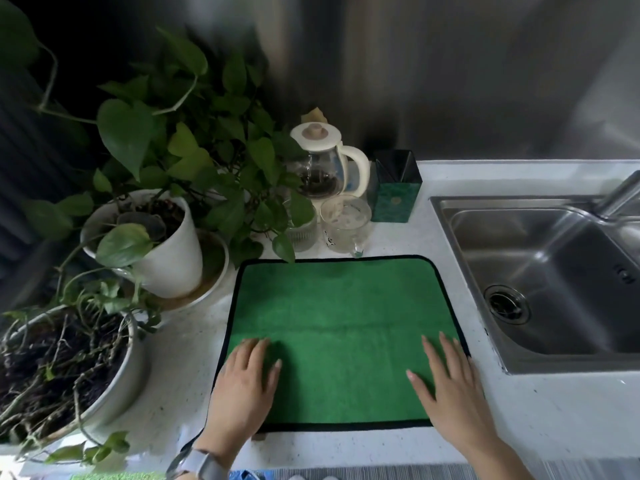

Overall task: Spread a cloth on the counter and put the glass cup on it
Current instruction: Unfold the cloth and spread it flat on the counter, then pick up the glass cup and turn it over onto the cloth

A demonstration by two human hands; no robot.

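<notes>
A green cloth [341,313] with a black border lies flat on the white counter [540,414], its far edge close to the glassware. My left hand [244,386] rests palm down on the cloth's near left corner, fingers apart. My right hand [450,379] lies flat on the near right part, fingers apart too. A clear glass cup [344,225] with a handle stands just beyond the cloth's far edge, touched by neither hand. A second, ribbed glass [303,233] stands to its left, partly behind leaves.
A glass kettle [325,164] with a cream lid and handle stands behind the cups, a dark green box [396,188] to its right. A steel sink [540,271] lies at the right. Two potted plants [162,244] crowd the left, leaves overhanging the cloth's far left corner.
</notes>
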